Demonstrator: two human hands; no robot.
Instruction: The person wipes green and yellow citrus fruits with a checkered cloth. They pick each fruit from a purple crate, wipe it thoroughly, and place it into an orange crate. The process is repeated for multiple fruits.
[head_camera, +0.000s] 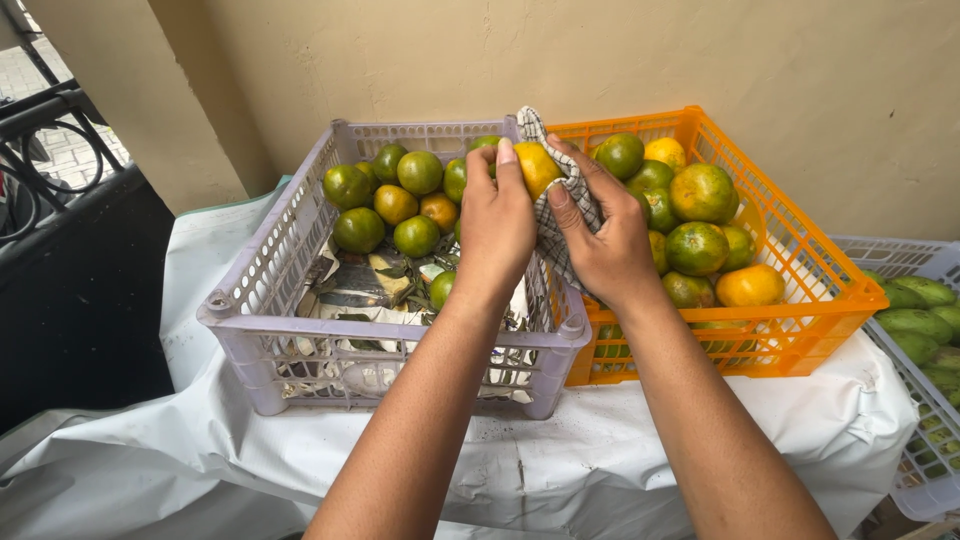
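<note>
Two bare hands meet above the shared edge of two crates, and between them sits a yellow-orange citrus fruit (536, 167). The left hand (497, 225) closes around the fruit from its left side, fingers curled over the top and thumb behind, so the fruit is clamped in that hand. The right hand (603, 235) presses a checked cloth (560, 215) against the fruit's right side, its fingers folded together on the fabric; the cloth wraps partly around the fruit and hangs down beneath the right palm. Just under and to the left of the grip stands a pale purple crate (262, 300), lined with crumpled paper and dry leaves, with a cluster of green and orange-tinged fruit (395, 195) gathered at its far end. Just under and to the right of the grip stands an orange crate (800, 250), filled much fuller with green, yellow and orange fruit (700, 240). Both crates touch side by side directly below the held fruit and rest on a surface draped in a white sheet (600, 450). Well off to the right of the hands, a third pale crate (925, 400) holds green mangoes (920, 320). Behind everything rises a plain beige wall (600, 60).
</note>
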